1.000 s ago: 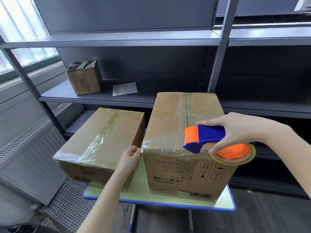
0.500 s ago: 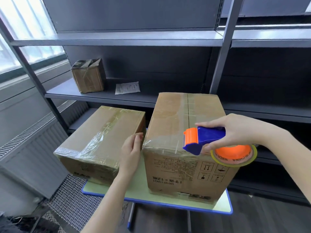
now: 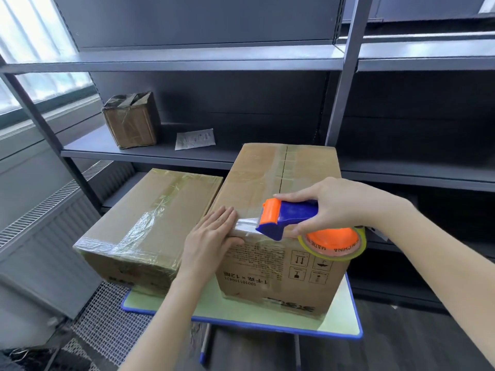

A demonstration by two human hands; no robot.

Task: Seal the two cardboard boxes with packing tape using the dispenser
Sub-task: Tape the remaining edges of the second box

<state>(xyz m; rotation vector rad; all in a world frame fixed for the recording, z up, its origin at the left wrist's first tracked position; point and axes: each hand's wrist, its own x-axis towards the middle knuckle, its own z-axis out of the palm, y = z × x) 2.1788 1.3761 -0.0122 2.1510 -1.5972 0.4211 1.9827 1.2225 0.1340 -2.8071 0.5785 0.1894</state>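
Two cardboard boxes stand side by side on a small green table (image 3: 241,314). The taller right box (image 3: 278,180) has clear tape along its top seam. The lower left box (image 3: 150,218) carries crinkled tape across its top. My right hand (image 3: 329,204) grips the blue and orange tape dispenser (image 3: 292,218) at the right box's near top edge, its orange roll (image 3: 333,241) hanging in front. A short strip of clear tape (image 3: 247,224) runs from the dispenser to my left hand (image 3: 211,236), which presses flat on the box's near left corner.
Dark metal shelving (image 3: 203,60) rises right behind the table. On its middle shelf sit a small taped box (image 3: 131,121) and a white paper packet (image 3: 195,139). A radiator (image 3: 40,236) and a window are to the left; a mesh mat (image 3: 107,311) lies on the floor.
My left hand moved from the gap between the boxes onto the right box's near left corner. The dispenser shifted slightly left, and a strip of tape now spans from it to that hand.
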